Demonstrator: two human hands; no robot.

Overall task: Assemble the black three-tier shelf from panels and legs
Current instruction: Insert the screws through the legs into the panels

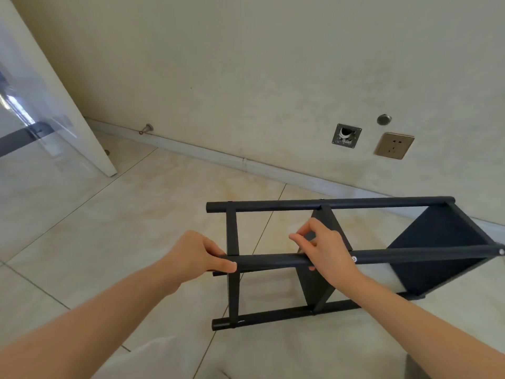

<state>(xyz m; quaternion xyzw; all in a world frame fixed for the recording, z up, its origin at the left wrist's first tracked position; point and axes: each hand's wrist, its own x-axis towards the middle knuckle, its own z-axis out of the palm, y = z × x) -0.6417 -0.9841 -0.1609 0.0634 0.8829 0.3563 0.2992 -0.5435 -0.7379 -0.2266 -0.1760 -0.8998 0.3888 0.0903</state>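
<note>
The black shelf [426,255] lies on its side on the tiled floor, its round legs running left to right. Three panels sit between the legs: one seen edge-on at the left [232,233], one in the middle [314,285] and one at the right end. My left hand [196,255] grips the near upper leg [273,261] at its left end, thumb underneath. My right hand [325,250] rests over the same leg by the middle panel, thumb below the leg, index and middle fingers lifted and extended leftward. A silver screw head [354,259] shows on the leg beside that hand.
A wall with a white baseboard [246,162] runs behind the shelf, bearing a gold socket [394,145], an open wall box [346,135] and a round cap. A white door [54,105] stands at the left with a doorstop [146,129] near it. Light trousers show at the bottom.
</note>
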